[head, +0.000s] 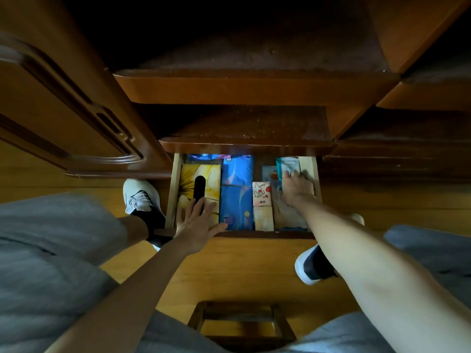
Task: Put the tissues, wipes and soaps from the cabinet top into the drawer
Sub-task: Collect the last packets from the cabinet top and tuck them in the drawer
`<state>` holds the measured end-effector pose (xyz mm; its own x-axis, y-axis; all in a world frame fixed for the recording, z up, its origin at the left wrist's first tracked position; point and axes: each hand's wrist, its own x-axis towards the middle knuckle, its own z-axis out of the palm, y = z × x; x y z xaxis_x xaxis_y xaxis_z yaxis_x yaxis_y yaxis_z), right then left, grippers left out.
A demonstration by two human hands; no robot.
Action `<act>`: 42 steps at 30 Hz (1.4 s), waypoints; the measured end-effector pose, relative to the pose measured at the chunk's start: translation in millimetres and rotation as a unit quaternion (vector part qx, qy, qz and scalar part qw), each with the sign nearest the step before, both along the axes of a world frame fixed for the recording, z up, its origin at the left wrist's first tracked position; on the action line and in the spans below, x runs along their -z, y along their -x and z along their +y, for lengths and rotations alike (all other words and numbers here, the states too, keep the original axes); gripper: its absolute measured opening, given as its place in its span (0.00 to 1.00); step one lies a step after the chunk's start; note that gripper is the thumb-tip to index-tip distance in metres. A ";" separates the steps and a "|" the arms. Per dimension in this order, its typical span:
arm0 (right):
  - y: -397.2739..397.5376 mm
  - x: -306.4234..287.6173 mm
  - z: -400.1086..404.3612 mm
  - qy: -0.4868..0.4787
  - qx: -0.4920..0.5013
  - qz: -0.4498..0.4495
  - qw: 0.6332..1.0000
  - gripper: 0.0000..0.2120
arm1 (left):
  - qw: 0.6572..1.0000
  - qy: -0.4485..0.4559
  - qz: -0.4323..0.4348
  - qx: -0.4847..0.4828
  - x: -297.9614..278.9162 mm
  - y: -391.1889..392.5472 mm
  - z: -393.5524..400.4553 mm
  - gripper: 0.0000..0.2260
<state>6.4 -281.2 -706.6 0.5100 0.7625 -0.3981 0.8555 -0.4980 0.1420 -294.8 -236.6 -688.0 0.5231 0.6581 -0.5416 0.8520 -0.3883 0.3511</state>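
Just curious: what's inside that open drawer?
The drawer holds a yellow tissue box, blue packs, small packets. The right hand covers the right side; the back sits hidden under the cabinet top.

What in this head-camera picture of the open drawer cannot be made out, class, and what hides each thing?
- Drawer back: covered by the cabinet ledge.
- Teal packet: print blurred, partly under the right hand.
- Yellow tissue box front: under the left hand.
- Cabinet top: too dark.

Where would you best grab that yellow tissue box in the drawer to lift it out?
The yellow tissue box lies flat against the drawer's left wall, with blue packs tight along its right side. Probably come from above and pinch its short near and far ends; the long sides look too boxed in. The left hand already rests at the near end.
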 end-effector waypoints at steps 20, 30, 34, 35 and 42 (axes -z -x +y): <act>43.2 -207.6 -56.0 -0.405 -0.446 0.062 0.796 0.09 | 0.597 0.544 -0.406 -0.428 -140.5 -118.6 -8.1 0.19; 30.9 -390.1 52.4 -0.683 -0.284 -0.153 0.655 0.14 | 0.651 0.438 -0.449 -0.427 -224.4 -88.4 65.0 0.14; 34.2 -395.7 72.1 -0.649 -0.196 -0.165 0.716 0.17 | 0.625 0.436 -0.482 -0.433 -235.8 -86.8 69.0 0.16; 35.8 -392.5 73.8 -0.651 -0.186 -0.164 0.717 0.15 | 0.621 0.438 -0.487 -0.431 -239.5 -88.1 69.6 0.16; 33.4 -386.8 71.3 -0.685 -0.185 -0.179 0.682 0.07 | 0.614 0.448 -0.509 -0.403 -260.6 -105.4 66.4 0.17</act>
